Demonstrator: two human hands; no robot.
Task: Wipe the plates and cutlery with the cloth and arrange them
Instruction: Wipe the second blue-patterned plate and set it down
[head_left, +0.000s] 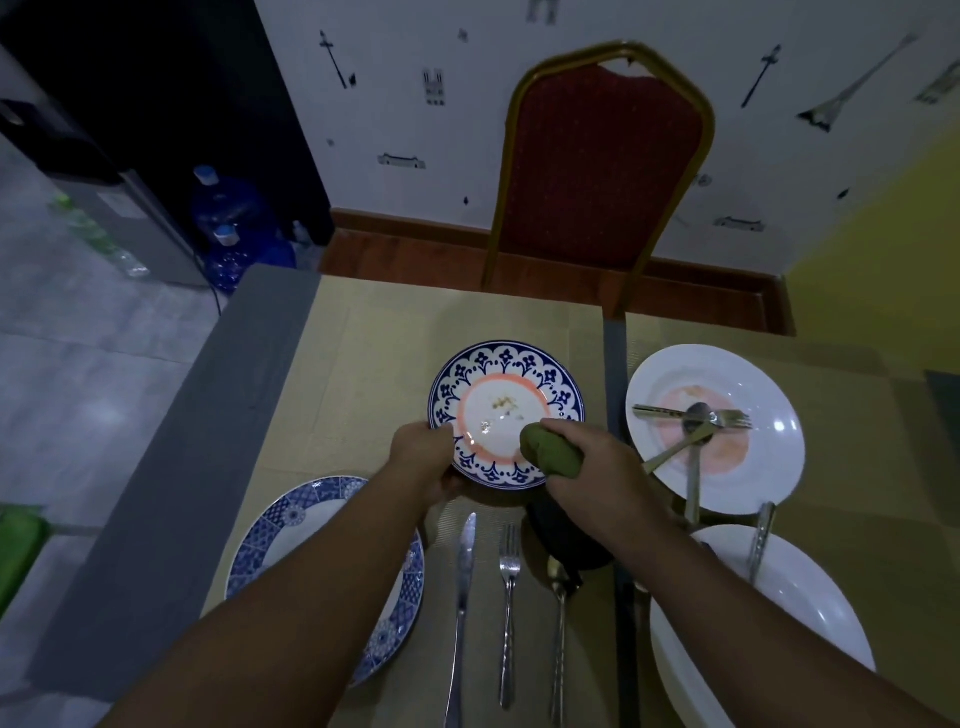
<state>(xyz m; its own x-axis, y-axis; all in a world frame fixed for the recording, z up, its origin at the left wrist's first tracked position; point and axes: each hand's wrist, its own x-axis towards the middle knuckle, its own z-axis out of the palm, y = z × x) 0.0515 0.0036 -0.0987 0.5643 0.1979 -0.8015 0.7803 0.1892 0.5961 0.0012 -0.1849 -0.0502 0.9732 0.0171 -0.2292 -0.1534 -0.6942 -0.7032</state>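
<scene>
- Green cloth (551, 451), bunched into a wad, is clenched in the person's right hand (592, 467), its tip touching the near-right rim of a blue-patterned plate (506, 410).
- Left hand (423, 457) grips the plate's near-left edge, fingers curled under it, seemingly lifting it slightly; dim light makes this uncertain.
- Crumbs (501, 404) lie up and left of the cloth, toward the plate's centre.
- Knife (462, 597) and fork (509, 597) lie nearer, handles toward the person.

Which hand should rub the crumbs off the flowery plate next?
The right hand: it already grips the green cloth at the flowery plate, close to the crumbs. The left hand is busy gripping the plate's rim.
</scene>
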